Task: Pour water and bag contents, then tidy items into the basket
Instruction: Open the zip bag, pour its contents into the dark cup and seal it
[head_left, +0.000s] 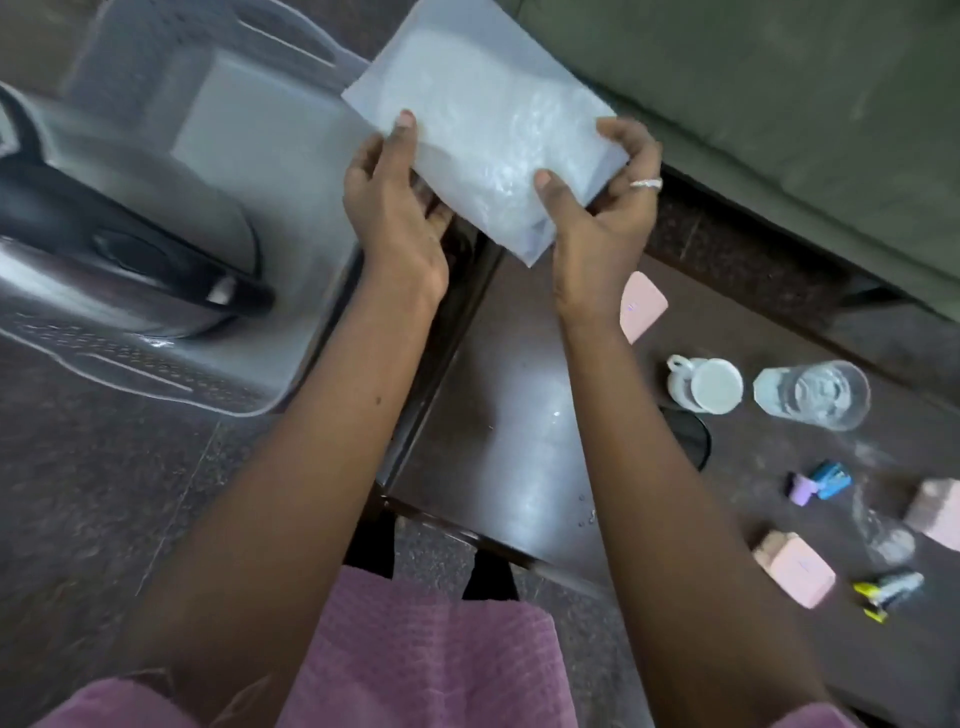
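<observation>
Now both hands hold the flat white bubble-lined plastic bag (483, 130), left hand (395, 208) and right hand (602, 208) pinching its near edge, above the rim of the translucent grey plastic basket (291, 312). Lowering it flat beside the one steel kettle (119, 234) seems best. Left on the dark surface (498, 415): one white mug (704, 384), one clear glass (813, 395), three pink blocks (795, 569).

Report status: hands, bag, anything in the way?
Left hand and right hand both gripping the bag, held above basket edge. Kettle already inside. Path clear.
</observation>
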